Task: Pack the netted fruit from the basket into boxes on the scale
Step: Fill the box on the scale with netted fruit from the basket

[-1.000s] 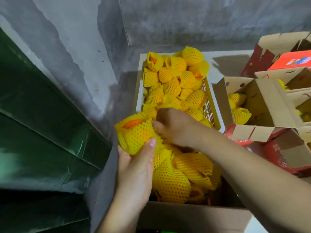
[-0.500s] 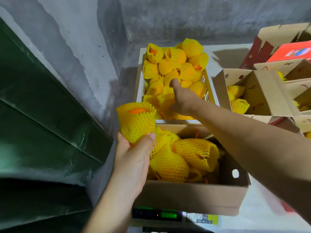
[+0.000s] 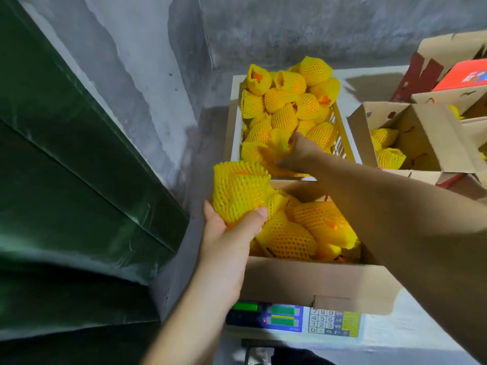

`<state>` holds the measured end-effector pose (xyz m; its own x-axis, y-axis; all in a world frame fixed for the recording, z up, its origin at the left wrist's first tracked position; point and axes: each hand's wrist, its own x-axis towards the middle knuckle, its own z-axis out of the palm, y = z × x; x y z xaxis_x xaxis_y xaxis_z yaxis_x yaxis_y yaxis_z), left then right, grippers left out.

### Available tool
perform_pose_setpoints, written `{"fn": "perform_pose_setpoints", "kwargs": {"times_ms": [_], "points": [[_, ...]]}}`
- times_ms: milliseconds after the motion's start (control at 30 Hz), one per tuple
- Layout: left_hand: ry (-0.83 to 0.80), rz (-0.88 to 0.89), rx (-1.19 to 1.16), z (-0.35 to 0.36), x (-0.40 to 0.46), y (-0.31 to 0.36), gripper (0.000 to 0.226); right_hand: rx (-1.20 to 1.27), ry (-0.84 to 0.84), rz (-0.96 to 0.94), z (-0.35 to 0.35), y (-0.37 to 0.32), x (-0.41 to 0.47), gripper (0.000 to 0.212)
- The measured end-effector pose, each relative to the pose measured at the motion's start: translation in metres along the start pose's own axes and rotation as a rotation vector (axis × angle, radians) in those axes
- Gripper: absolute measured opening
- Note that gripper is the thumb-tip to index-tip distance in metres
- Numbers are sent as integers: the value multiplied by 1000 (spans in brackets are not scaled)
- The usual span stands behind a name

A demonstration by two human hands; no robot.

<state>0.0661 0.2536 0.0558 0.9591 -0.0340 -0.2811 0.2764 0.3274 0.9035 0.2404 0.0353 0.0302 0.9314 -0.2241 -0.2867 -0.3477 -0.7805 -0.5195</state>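
Yellow-netted fruit [image 3: 238, 192] gripped in left hand [image 3: 226, 246] at 9 o'clock of cardboard box [image 3: 316, 283] on scale [image 3: 290, 318]. Right hand [image 3: 299, 152] in basket [image 3: 235, 138] at 12, fingers closing on blurred netted fruit [image 3: 275, 151].

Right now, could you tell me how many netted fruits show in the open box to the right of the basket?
2: one upper, one lower, both at its left end. Flaps may hide more.

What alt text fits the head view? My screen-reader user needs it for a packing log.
A left hand holds a yellow-netted fruit over a cardboard box of netted fruit on a scale, while the right hand reaches into the fruit-filled basket behind it. More boxes stand to the right.
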Motion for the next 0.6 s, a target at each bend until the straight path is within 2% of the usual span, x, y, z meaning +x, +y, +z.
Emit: {"fn": "perform_pose_setpoints", "kwargs": {"times_ms": [67,133,167,200,233,267,367,433,500,533,600], "points": [[-4,-73,37,-6,2,6,117,273,69,-14,-12,2,-5,75],[-30,-197,-25,-6,8,20,116,641,76,1,-27,2,-17,72],[-56,-261,-58,-2,15,28,103,785,63,7,-34,3,-25,71],[-95,-289,-50,6,25,36,79,889,46,-9,-41,3,-35,65],[-133,-313,-8,16,36,45,55,953,31,-39,-47,4,-44,54],[-179,-318,44,28,48,53,53,987,19,-64,-50,5,-53,44],[-223,-301,264,71,87,77,98,1088,14,-75,-60,8,-72,34],[-128,-218,540,94,110,78,113,1183,37,-45,-69,14,-76,37],[-90,-46,740,107,121,69,101,1250,-60,46,-80,22,-81,39],[-143,0,719,112,122,64,90,1260,-168,93,-86,25,-86,38],[-302,-71,472,117,115,51,63,1247,-376,103,-93,32,-99,38]]}}
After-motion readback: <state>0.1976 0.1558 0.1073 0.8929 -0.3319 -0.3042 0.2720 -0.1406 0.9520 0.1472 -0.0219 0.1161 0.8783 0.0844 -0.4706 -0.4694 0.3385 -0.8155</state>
